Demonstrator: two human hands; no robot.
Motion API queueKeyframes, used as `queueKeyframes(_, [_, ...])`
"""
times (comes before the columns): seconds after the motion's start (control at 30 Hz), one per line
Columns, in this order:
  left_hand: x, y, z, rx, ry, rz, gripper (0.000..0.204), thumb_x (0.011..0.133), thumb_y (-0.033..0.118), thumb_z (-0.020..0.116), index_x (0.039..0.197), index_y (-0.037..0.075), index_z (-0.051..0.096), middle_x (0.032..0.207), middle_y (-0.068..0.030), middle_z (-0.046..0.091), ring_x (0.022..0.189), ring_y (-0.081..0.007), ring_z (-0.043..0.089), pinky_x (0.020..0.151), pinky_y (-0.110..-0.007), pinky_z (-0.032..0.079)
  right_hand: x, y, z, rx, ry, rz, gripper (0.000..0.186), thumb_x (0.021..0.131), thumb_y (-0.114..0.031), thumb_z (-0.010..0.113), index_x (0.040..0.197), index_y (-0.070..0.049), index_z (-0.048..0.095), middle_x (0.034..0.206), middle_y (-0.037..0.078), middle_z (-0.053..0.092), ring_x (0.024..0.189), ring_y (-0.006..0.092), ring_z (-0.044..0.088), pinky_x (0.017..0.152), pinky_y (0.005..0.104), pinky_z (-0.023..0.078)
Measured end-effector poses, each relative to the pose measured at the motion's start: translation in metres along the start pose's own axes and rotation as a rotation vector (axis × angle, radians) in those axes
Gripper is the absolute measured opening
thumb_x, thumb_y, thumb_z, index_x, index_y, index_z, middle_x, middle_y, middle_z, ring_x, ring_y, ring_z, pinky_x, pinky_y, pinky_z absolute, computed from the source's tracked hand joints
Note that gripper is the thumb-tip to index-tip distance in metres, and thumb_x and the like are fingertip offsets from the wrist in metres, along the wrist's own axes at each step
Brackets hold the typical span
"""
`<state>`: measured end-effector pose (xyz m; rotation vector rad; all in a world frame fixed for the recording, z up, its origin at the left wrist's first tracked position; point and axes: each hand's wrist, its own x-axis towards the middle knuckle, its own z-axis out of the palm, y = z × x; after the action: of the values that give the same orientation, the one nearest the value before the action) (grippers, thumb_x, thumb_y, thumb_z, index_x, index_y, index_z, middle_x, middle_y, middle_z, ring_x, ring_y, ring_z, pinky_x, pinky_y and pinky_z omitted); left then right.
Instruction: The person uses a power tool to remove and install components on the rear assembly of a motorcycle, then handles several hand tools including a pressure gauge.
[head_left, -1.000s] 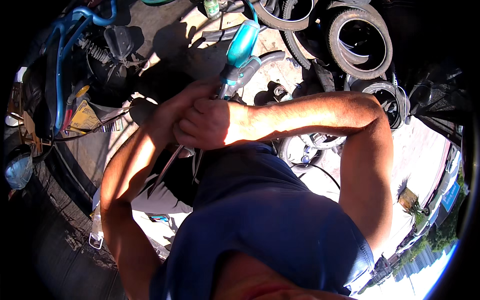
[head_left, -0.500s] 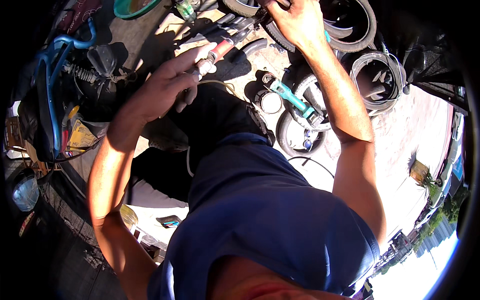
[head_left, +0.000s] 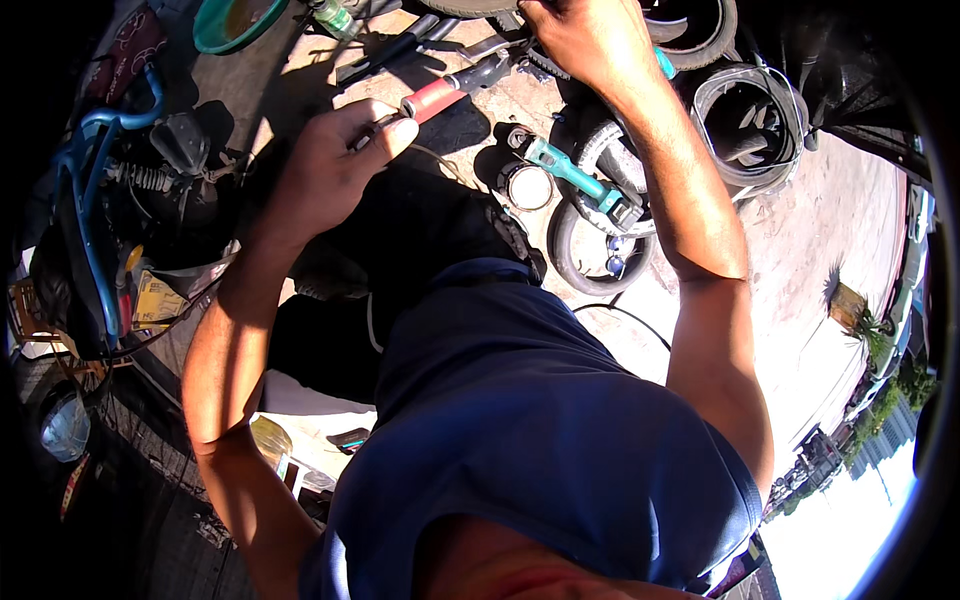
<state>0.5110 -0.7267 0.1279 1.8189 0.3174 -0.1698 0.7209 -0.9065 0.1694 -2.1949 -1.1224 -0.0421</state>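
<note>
Upper left of centre, my left hand [head_left: 325, 175] is closed around the rear end of a slim red-bodied tool [head_left: 435, 99], thumb along it. A narrower dark front part of the tool points up and right toward my right hand [head_left: 597, 45]. That hand is closed at the upper edge, beside the rim of a tyre. Its fingertips are partly cut off, and what lies in them does not show clearly. Below it, a teal cordless power tool [head_left: 572, 172] rests against tyres, next to a round can with a white top [head_left: 529, 187].
A bundle of ringed tyres [head_left: 745, 175] stands to the right, and a smaller tyre [head_left: 562, 255] lies nearer. At left are a blue bike frame [head_left: 90, 215] and a yellow box [head_left: 157, 300]. A green basin [head_left: 210, 40] and a green bottle [head_left: 335, 18] lie far left.
My left hand has closed further around the tool, covering the metal fitting that showed before. The red body now tilts less steeply. My right hand stays at the upper edge; the view has shifted slightly.
</note>
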Motion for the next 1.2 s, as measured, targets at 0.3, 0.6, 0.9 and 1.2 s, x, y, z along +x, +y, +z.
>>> queueKeyframes(0.3, [0.028, -0.012, 0.031, 0.355, -0.054, 0.004, 0.017, 0.093, 0.018, 0.065, 0.097, 0.001, 0.065, 0.074, -0.0106, 0.058, 0.07, -0.0179, 0.059, 0.066, -0.035, 0.048, 0.022, 0.027, -0.017, -0.446, 0.011, -0.068, 0.012, 0.077, -0.009, 0.06, 0.087, -0.003, 0.064, 0.078, 0.022, 0.065, 0.078, 0.0406, 0.065, 0.071, 0.0501, 0.051])
queueKeyframes(0.6, [0.056, -0.034, 0.004, -0.736, -0.155, -0.163, 0.061, 0.101, 0.04, 0.049, 0.148, 0.003, 0.039, 0.133, -0.0192, 0.057, 0.125, -0.0275, 0.055, 0.105, -0.045, 0.044, -0.005, 0.001, -0.013, -0.198, -0.11, -0.101, 0.032, 0.082, -0.009, 0.071, 0.114, -0.006, 0.067, 0.076, 0.015, 0.067, 0.08, 0.0324, 0.069, 0.071, 0.0419, 0.054])
queueKeyframes(0.9, [-0.04, -0.04, 0.009, -0.695, 0.036, -0.171, 0.052, 0.088, 0.001, 0.067, 0.136, 0.005, 0.046, 0.106, -0.0091, 0.064, 0.084, -0.0173, 0.067, 0.071, -0.031, 0.055, -0.017, -0.102, 0.093, 0.992, -0.076, 0.213, 0.024, 0.096, -0.007, 0.064, 0.12, -0.003, 0.059, 0.08, -0.002, 0.062, 0.063, 0.0044, 0.053, 0.054, 0.0211, 0.041])
queueKeyframes(1.2, [-0.114, -0.047, 0.011, -0.368, 0.485, 0.179, 0.073, 0.086, 0.0, 0.072, 0.148, 0.003, 0.033, 0.136, -0.0115, 0.053, 0.126, -0.0216, 0.052, 0.106, -0.037, 0.041, -0.033, -0.127, 0.142, 1.923, -0.401, 0.95, 0.031, 0.101, -0.034, 0.055, 0.098, -0.004, 0.061, 0.084, 0.011, 0.068, 0.081, 0.0242, 0.066, 0.079, 0.0371, 0.053])
